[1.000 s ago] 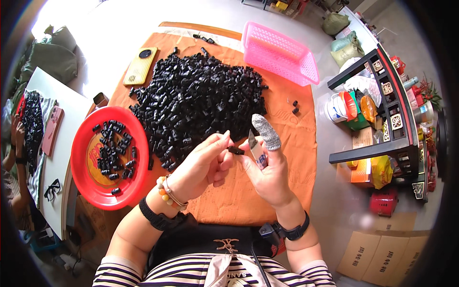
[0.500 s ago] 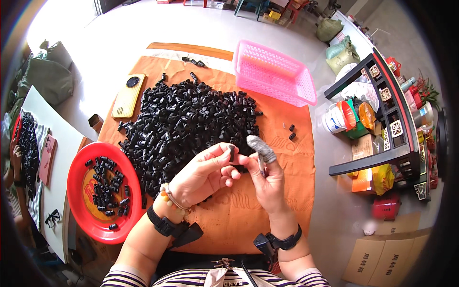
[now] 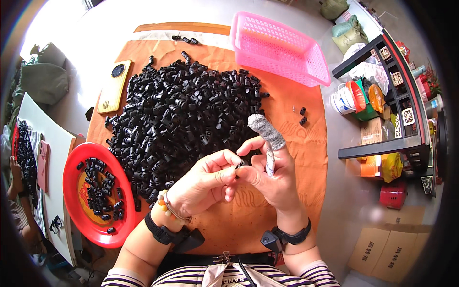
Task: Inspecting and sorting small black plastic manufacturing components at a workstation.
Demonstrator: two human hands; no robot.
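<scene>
My left hand [image 3: 213, 179] and my right hand [image 3: 275, 184] meet over the near part of the orange-covered table. Between their fingertips is a small black cord lock [image 3: 241, 165], mostly covered by the fingers; both hands pinch it. A grey knitted finger cover [image 3: 266, 131] sits on a raised finger of my right hand. Below it shows a narrow whitish patterned strip [image 3: 270, 162]; whether it is wrapped on a finger or held, I cannot tell. Just beyond my hands spreads a big heap of similar black cord locks [image 3: 186, 110].
Left of my forearm, a red plate [image 3: 71, 205] holds several black pieces. A yellow phone [image 3: 114, 88] lies beside the heap. The pink basket [image 3: 282, 52] stands at the far right table edge. A few loose pieces [image 3: 302, 116] lie right of the heap. Further right is a dark wooden frame [image 3: 382, 152].
My right hand has turned and its fingers have closed in on the piece, which was more visible in my left fingers before. The view has shifted a little.
</scene>
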